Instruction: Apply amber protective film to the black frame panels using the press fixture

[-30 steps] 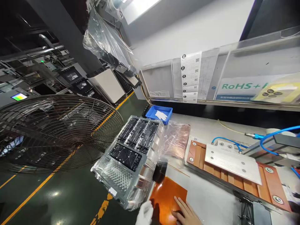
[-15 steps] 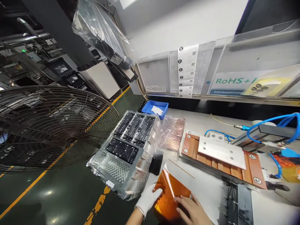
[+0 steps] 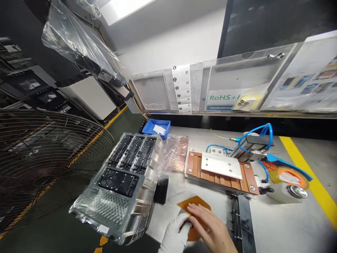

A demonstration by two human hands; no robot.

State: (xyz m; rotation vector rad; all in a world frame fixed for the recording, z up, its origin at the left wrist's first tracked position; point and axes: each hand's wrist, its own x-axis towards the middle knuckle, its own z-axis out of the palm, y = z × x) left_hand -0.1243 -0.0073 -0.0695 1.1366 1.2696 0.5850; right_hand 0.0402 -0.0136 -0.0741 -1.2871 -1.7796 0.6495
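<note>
A glossy amber plastic film (image 3: 197, 201) is held low in front of me, above the metal bench. My left hand (image 3: 175, 233), in a white glove with bare fingertips, grips its near left side with curled fingers. Bare, my right hand (image 3: 210, 225) reaches across the film from the right. Its fingers lie over the upper face, and its thumb side meets the left fingertips. Both hands cover much of the film, so the exact grip between the fingertips is hidden. A dark phone (image 3: 161, 190) lies on the bench to the left of the hands.
Stacked clear trays with black plastic parts (image 3: 119, 182) stand at left, beside a large fan (image 3: 50, 168). Behind are a blue bin (image 3: 168, 128) and bagged copper-coloured sheets (image 3: 175, 153). To the right sit a pneumatic fixture (image 3: 221, 167), a black rail (image 3: 247, 221) and a tape roll (image 3: 291, 175).
The view has swung right. Both hands have come close together on the film, which now shows less of its face. The thin strip seen beyond the film before is no longer visible.
</note>
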